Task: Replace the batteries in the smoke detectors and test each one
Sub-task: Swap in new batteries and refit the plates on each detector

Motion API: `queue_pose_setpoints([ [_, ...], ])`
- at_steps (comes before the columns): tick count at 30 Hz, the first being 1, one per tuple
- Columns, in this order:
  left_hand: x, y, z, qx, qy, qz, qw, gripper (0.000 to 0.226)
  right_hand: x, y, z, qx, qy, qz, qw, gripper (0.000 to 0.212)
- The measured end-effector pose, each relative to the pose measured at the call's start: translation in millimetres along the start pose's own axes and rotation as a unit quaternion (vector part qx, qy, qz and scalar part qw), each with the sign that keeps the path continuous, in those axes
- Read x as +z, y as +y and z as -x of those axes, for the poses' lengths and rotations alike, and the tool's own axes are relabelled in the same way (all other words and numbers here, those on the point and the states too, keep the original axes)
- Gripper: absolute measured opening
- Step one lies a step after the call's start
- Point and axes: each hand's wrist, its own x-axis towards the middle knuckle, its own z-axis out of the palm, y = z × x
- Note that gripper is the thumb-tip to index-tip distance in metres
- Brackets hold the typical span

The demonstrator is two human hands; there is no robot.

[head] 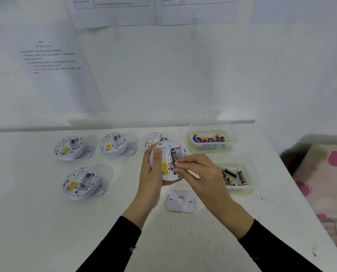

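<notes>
**Battery swap mid-way, some notes on the grip**

The person has one smoke detector (166,154) held up off the table (46,222), back side facing the camera. The left hand (152,169) is wrapped round its left rim, with the thumb laid across the back and the fingers tucked behind. The right hand (201,173) is bunched into a pinch at the battery bay, thumb and fingertips closed on a dark battery (174,156). Whether that cell is fully seated or half out, can't tell.

Handling-wise it looks like a light, hollow plastic disc that's stiff and smooth, so probably a bit slippery. The rim grip makes sense because it keeps the bay open and the palm off the label. The thin wires and the contacts are likely the fragile bits. The battery is small, round and slick, so it's best pinched near one end.

Looks: a round white shell with a printed label, a yellow sticker toward the lower edge, and a dark bay with black wires trailing out.

Around that detector:
- A white mounting plate (180,201) lies flat on the table just below it.
- Another detector (157,138) sits right behind it, partly hidden.
- Three more (112,144) (69,148) (80,182) are off to its left, all backs up.
- To its right there's a clear tub (230,132) of batteries.
- Nearer on that same side is a second tub (240,191) holding a few loose dark ones.
</notes>
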Motion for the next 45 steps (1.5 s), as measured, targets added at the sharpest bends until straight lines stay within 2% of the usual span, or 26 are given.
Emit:
queue_pose_setpoints([
  [1, 1, 0, 0, -0.002, -0.004, 0.003, 1.000, 0.034, -2, -2, -4, 0.046, 0.001, -0.016, 0.999, 0.022],
  [3, 1, 1, 0, -0.012, 0.000, 0.013, 1.000, 0.037, -7, -7, -13, 0.201, -0.017, -0.083, 0.976, 0.043],
  [5, 0, 2, -2, -0.025, -0.004, 0.032, 0.999, 0.039, -10, -8, -23, 0.357, -0.070, -0.179, 0.914, 0.066],
  [7, -2, 2, -3, -0.030, -0.011, 0.037, 0.999, 0.039, -10, -3, -32, 0.441, -0.108, -0.266, 0.851, 0.079],
  [9, -3, 3, -5, -0.025, -0.016, 0.029, 0.999, 0.039, -9, 1, -39, 0.464, -0.126, -0.297, 0.825, 0.082],
  [12, -4, 4, -7, -0.014, -0.019, 0.005, 1.000, 0.038, -6, 5, -43, 0.459, -0.147, -0.310, 0.819, 0.063],
  [17, -4, 3, -13, 0.013, -0.018, -0.054, 0.998, 0.034, 0, 18, -47, 0.511, -0.128, -0.353, 0.773, 0.050],
  [19, -4, 3, -18, 0.013, -0.013, -0.067, 0.998, 0.028, 1, 20, -48, 0.510, -0.149, -0.327, 0.782, 0.048],
  [22, -5, 4, -26, -0.004, -0.010, -0.053, 0.999, 0.027, -8, 28, -65, 0.446, -0.251, -0.229, 0.828, 0.055],
  [23, -5, 5, -28, -0.009, -0.012, -0.044, 0.999, 0.030, -11, 36, -76, 0.426, -0.248, -0.190, 0.849, 0.059],
  [24, -6, 6, -31, -0.012, -0.014, -0.039, 0.999, 0.033, -12, 49, -89, 0.416, -0.208, -0.156, 0.871, 0.055],
  [26, -6, 8, -35, -0.014, -0.016, -0.038, 0.999, 0.036, -13, 83, -113, 0.415, -0.109, -0.074, 0.900, 0.030],
  [27, -6, 8, -37, -0.014, -0.016, -0.041, 0.999, 0.036, -11, 99, -124, 0.418, -0.109, -0.016, 0.902, 0.023],
  [28, -5, 8, -38, -0.015, -0.016, -0.044, 0.999, 0.036, -8, 113, -131, 0.420, -0.144, 0.047, 0.895, 0.024],
  [30, -5, 8, -39, -0.017, -0.014, -0.049, 0.999, 0.036, 1, 136, -135, 0.421, -0.239, 0.166, 0.859, 0.040],
  [32, -4, 7, -40, -0.020, -0.012, -0.048, 0.999, 0.036, 11, 155, -134, 0.410, -0.291, 0.213, 0.838, 0.049],
  [34, -4, 7, -42, -0.021, -0.010, -0.047, 0.999, 0.036, 15, 164, -132, 0.407, -0.291, 0.218, 0.838, 0.042],
  [37, -4, 8, -42, -0.020, -0.010, -0.045, 0.999, 0.035, 5, 150, -132, 0.411, -0.235, 0.188, 0.860, 0.036],
  [40, -4, 8, -43, -0.019, -0.014, -0.040, 0.999, 0.034, -12, 127, -130, 0.394, -0.124, 0.057, 0.909, 0.010],
  [41, -4, 9, -44, -0.021, -0.013, -0.038, 0.999, 0.033, -17, 117, -127, 0.389, -0.105, -0.001, 0.915, 0.011],
  [43, -3, 9, -45, -0.023, -0.008, -0.037, 0.999, 0.032, -24, 94, -117, 0.380, -0.109, -0.099, 0.913, 0.018],
  [45, -3, 9, -46, -0.023, -0.006, -0.035, 0.999, 0.031, -30, 71, -107, 0.358, -0.129, -0.151, 0.912, 0.015],
])
